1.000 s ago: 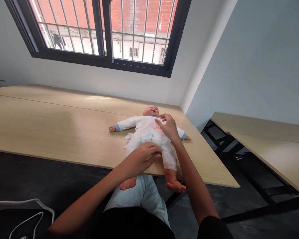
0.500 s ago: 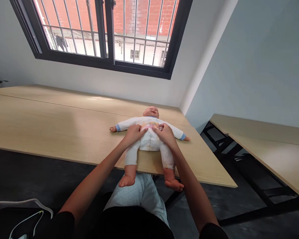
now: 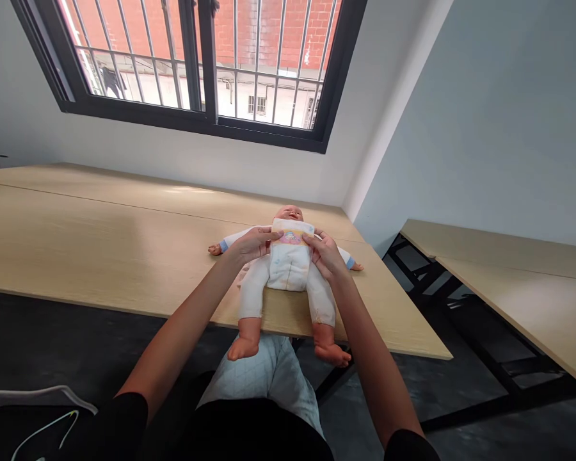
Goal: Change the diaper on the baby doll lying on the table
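A baby doll [image 3: 249,301] in white clothes with blue cuffs lies on its back on a light wooden table [image 3: 100,237], head toward the window, legs hanging over the near edge. A white diaper [image 3: 288,259] with a coloured waistband is pulled up over the doll's belly. My left hand [image 3: 252,243] pinches the diaper's upper left corner. At the upper right corner my right hand [image 3: 324,253] grips the same waistband. The doll's chest is hidden behind the raised diaper front.
A second wooden table [image 3: 509,262] stands to the right, with a gap of dark floor and black frame legs between. A barred window [image 3: 201,57] fills the wall behind. A dark bag with white trim [image 3: 33,422] lies at the lower left.
My left hand moved from the doll's crotch up to its waist. Both hands have lifted the diaper's front flap up over the belly, which now stands taller toward the head.
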Tool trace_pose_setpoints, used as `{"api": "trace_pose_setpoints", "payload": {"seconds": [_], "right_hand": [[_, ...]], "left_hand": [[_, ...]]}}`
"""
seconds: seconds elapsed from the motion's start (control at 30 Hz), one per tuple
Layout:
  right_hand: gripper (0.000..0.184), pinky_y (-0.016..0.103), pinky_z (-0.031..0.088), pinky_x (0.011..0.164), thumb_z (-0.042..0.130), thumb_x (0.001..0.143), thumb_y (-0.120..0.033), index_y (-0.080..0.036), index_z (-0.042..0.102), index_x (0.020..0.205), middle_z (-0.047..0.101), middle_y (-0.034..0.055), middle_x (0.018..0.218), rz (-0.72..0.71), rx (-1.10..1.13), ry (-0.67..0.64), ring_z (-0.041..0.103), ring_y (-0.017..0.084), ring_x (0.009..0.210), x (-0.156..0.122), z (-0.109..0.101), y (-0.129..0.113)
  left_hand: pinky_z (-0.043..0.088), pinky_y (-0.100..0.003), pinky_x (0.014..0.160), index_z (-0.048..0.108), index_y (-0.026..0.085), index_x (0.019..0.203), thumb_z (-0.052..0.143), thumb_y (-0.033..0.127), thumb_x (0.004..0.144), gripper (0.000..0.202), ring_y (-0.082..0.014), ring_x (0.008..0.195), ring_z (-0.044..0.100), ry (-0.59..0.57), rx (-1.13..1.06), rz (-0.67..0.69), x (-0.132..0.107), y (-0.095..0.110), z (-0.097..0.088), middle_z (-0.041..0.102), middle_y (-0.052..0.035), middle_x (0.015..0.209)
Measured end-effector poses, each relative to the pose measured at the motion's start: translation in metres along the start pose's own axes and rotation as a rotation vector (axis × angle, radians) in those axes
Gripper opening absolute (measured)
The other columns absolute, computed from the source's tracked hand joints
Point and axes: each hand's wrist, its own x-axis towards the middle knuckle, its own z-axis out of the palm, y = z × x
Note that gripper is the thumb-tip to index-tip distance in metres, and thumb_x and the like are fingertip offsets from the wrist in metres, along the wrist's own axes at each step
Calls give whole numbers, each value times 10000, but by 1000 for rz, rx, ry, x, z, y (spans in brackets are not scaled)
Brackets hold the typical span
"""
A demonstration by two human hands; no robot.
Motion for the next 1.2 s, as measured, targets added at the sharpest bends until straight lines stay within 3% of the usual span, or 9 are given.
{"api": "trace_pose_setpoints", "payload": {"seconds": [0.13, 0.27, 0.47, 0.73, 0.87, 1.03, 1.2], "right_hand": [[373, 282, 541, 672, 705, 720, -345, -232, 479, 994, 642, 13, 940, -31, -333, 171, 643, 169, 795, 8, -12, 13], [370, 278, 488, 610, 720, 678, -293, -216, 472, 941, 581, 1, 848, 3, -485, 256, 576, 147, 661, 14, -27, 30], [416, 278, 484, 653, 752, 647, -278, -219, 466, 942, 572, 11, 865, 0, -576, 276, 585, 168, 750, 21, -39, 39], [521, 252, 472, 579, 824, 565, -377, -208, 520, 953, 574, -13, 818, -1, -497, 251, 549, 133, 653, 20, -46, 40], [502, 237, 485, 534, 811, 589, -361, -208, 531, 976, 597, 2, 881, 4, -397, 224, 558, 110, 611, 19, -46, 37], [513, 237, 543, 594, 819, 561, -279, -224, 529, 981, 610, 19, 970, 24, -297, 202, 628, 129, 715, 17, -48, 36], [520, 266, 551, 633, 809, 581, -349, -212, 519, 990, 607, 7, 870, 35, -347, 209, 634, 147, 722, 16, -48, 41]], "left_hand": [[529, -287, 656, 617, 124, 773, 819, 215, 662, 248, -157, 656, 638, 90, -4, -8, 10, -9, -7, 660, -45, 704], [346, -190, 434, 499, 172, 665, 885, 165, 538, 406, -49, 416, 440, 285, 80, 38, 15, -25, -13, 484, 90, 505], [299, -183, 458, 494, 184, 742, 912, 219, 460, 505, -55, 477, 448, 432, 172, 83, 9, -35, -12, 510, 96, 560], [290, -196, 456, 499, 192, 788, 885, 371, 510, 509, -58, 463, 407, 433, 195, 63, 3, -39, -21, 487, 100, 538], [284, -201, 444, 529, 177, 749, 864, 427, 542, 467, -60, 453, 403, 373, 226, 37, 1, -36, -31, 500, 77, 528], [297, -201, 453, 585, 170, 877, 852, 383, 573, 457, -62, 464, 418, 300, 269, 15, -1, -31, -34, 538, 60, 578], [331, -227, 490, 574, 178, 874, 805, 346, 613, 386, -88, 480, 425, 325, 371, 30, -2, -33, -30, 505, 62, 573]]}}
